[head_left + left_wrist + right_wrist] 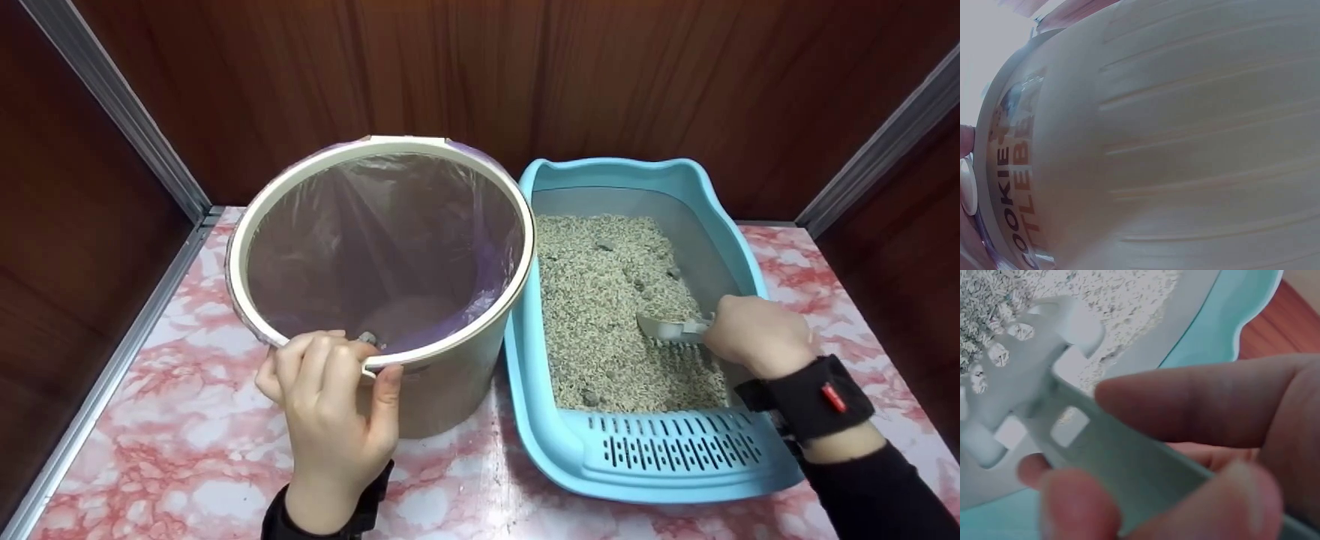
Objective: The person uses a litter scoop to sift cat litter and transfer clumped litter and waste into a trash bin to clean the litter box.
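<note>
Left hand (pixel 334 397) curled over rim of beige plastic bucket lined with purple bag (pixel 450 375); right hand (pixel 757 334) pinching grey slotted plastic scoop (pixel 667 328), tip lowered into pale granular litter (pixel 607 300).

We see our left hand (pixel 330 401) reaching forward from the lower edge, palm down, fingers (pixel 311 358) curled over a rim and thumb (pixel 386 397) pressed against the outer side. Our right hand (pixel 754 334) comes in from the lower right, knuckles up, fingers (pixel 1196 405) and thumb pinching a flat handle. A black strap wraps each wrist, above dark sleeves. The two hands are well apart.
</note>
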`<control>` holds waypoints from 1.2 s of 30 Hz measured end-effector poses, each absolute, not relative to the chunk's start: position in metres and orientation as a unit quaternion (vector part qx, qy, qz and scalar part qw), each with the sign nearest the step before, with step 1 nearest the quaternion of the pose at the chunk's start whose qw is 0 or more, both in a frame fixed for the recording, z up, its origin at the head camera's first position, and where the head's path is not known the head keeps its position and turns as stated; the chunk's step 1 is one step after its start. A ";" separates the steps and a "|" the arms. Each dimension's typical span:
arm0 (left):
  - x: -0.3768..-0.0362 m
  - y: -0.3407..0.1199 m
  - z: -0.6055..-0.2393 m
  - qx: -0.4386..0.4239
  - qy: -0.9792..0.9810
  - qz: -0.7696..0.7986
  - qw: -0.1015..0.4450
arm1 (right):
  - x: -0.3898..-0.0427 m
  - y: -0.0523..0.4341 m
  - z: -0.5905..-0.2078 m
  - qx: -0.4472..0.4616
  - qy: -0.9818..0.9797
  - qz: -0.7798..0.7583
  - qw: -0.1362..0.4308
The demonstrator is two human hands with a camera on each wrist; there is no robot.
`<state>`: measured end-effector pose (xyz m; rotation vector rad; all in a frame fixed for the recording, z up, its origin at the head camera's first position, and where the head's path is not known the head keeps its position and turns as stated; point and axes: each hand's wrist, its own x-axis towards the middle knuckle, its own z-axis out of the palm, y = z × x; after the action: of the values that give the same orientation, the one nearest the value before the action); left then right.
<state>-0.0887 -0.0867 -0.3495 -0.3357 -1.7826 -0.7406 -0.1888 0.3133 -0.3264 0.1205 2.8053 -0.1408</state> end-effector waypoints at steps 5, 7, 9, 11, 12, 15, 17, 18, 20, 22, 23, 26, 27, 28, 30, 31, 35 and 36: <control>-0.088 -0.087 -0.350 -0.142 -0.755 -0.315 0.558 | -0.208 0.317 -0.336 0.011 0.991 -0.047 0.128; -0.089 -0.087 -0.349 -0.142 -0.755 -0.314 0.557 | -0.213 0.317 -0.339 0.000 0.992 -0.049 0.114; -0.089 -0.087 -0.349 -0.141 -0.756 -0.313 0.558 | -0.219 0.316 -0.344 -0.004 0.993 -0.055 0.101; -0.089 -0.088 -0.348 -0.139 -0.756 -0.313 0.558 | -0.224 0.315 -0.350 0.003 0.994 -0.066 0.091; -0.089 -0.088 -0.348 -0.139 -0.757 -0.312 0.557 | -0.227 0.313 -0.353 0.009 0.994 -0.072 0.085; -0.089 -0.088 -0.348 -0.138 -0.759 -0.311 0.555 | -0.236 0.310 -0.365 0.028 0.993 -0.090 0.074; -0.089 -0.087 -0.348 -0.139 -0.761 -0.310 0.553 | -0.241 0.309 -0.374 0.043 0.991 -0.101 0.075; -0.089 -0.087 -0.348 -0.140 -0.761 -0.309 0.553 | -0.243 0.309 -0.378 0.049 0.991 -0.103 0.076; -0.089 -0.086 -0.349 -0.142 -0.760 -0.308 0.554 | -0.246 0.308 -0.385 0.064 0.988 -0.110 0.083; -0.089 -0.085 -0.349 -0.145 -0.759 -0.307 0.556 | -0.248 0.309 -0.391 0.079 0.986 -0.118 0.083; -0.089 -0.085 -0.349 -0.146 -0.758 -0.307 0.556 | -0.248 0.310 -0.393 0.085 0.985 -0.123 0.083; -0.090 -0.085 -0.349 -0.147 -0.757 -0.307 0.558 | -0.247 0.311 -0.397 0.096 0.982 -0.141 0.079; -0.090 -0.085 -0.349 -0.147 -0.757 -0.307 0.558 | -0.247 0.312 -0.397 0.097 0.981 -0.148 0.079; -0.090 -0.085 -0.349 -0.147 -0.757 -0.307 0.558 | -0.247 0.313 -0.397 0.097 0.980 -0.154 0.079; -0.090 -0.085 -0.349 -0.146 -0.757 -0.306 0.558 | -0.246 0.313 -0.397 0.097 0.978 -0.164 0.080; -0.089 -0.085 -0.349 -0.146 -0.758 -0.306 0.558 | -0.246 0.314 -0.396 0.097 0.978 -0.168 0.080; -0.089 -0.086 -0.349 -0.145 -0.759 -0.305 0.556 | -0.243 0.315 -0.394 0.095 0.976 -0.177 0.084; -0.089 -0.086 -0.350 -0.145 -0.760 -0.305 0.556 | -0.242 0.315 -0.394 0.095 0.975 -0.179 0.085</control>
<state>-0.0888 -0.0858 -0.3495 -0.3424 -1.7932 -0.7197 -0.2425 0.3150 -0.3940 0.2831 2.9096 -0.5353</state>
